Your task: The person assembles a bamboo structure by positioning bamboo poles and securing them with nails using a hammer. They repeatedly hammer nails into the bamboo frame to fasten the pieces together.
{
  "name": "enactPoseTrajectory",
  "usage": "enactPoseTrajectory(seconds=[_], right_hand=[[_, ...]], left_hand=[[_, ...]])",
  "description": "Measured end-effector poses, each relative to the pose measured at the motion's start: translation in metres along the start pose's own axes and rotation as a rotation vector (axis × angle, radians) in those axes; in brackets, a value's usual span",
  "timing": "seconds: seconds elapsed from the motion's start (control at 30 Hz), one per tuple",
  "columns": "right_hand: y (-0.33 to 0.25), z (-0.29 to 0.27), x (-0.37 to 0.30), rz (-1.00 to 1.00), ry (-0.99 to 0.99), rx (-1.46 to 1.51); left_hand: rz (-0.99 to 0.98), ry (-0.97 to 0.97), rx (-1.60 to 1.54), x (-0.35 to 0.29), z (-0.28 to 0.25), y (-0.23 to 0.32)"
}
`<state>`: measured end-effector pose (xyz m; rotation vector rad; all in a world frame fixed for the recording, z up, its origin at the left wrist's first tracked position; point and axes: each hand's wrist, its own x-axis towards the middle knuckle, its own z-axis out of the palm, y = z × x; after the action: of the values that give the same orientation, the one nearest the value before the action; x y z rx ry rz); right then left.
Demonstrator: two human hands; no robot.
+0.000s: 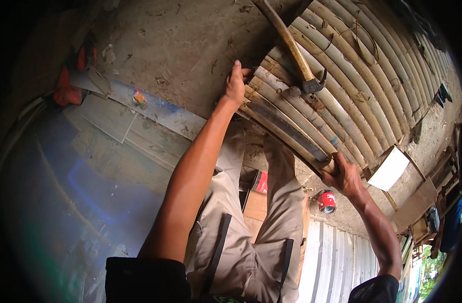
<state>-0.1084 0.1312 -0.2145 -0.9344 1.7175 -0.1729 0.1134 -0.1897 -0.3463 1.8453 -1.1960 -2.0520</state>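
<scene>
My right hand (344, 174) is wrapped around the handle of a machete (286, 126). Its long dark blade lies along the near edge of a platform of bamboo slats (377, 86) and points toward my left hand. At the left end of the slats is my left hand (235, 86), one finger stretched upward and the others partly hidden; it seems to rest against the slat ends. A claw hammer (299, 55) with a wooden handle lies across the bamboo, its dark head near the middle of the near slats.
A red can (327, 202) stands on the ground below my right hand. Beside it are a white sheet (388, 169) and corrugated metal (332, 252). A dusty flat panel (89, 202) fills the left; orange cloth (67, 88) lies at its far end. Bare dirt (175, 45) stretches beyond.
</scene>
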Motion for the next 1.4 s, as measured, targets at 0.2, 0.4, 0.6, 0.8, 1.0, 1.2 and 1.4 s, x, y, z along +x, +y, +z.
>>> enactPoseTrajectory(seconds=[0.2, 0.4, 0.6, 0.8, 1.0, 1.2, 1.4], right_hand=[[0.004, 0.012, -0.005, -0.209, 0.231, -0.12], [0.006, 0.005, -0.003, -0.17, 0.286, -0.131], [0.006, 0.004, -0.003, -0.203, 0.332, -0.13], [-0.011, 0.011, -0.016, 0.076, 0.253, 0.281], [-0.025, -0.019, 0.022, -0.053, 0.78, 0.111], [-0.039, -0.064, 0.085, 0.117, 0.826, -0.066], [-0.118, -0.06, 0.09, -0.073, 1.133, -0.231]], left_hand=[[0.018, -0.044, -0.008, -0.006, 0.001, 0.008], [0.03, 0.051, 0.043, -0.009, 0.008, 0.014], [-0.018, -0.001, -0.019, 0.004, 0.005, 0.003], [0.011, -0.087, -0.059, 0.021, -0.001, -0.019], [0.057, 0.042, 0.069, 0.017, 0.006, -0.021], [-0.01, -0.024, 0.107, 0.005, 0.011, -0.003], [0.171, -0.084, 0.221, 0.0, 0.014, 0.016]])
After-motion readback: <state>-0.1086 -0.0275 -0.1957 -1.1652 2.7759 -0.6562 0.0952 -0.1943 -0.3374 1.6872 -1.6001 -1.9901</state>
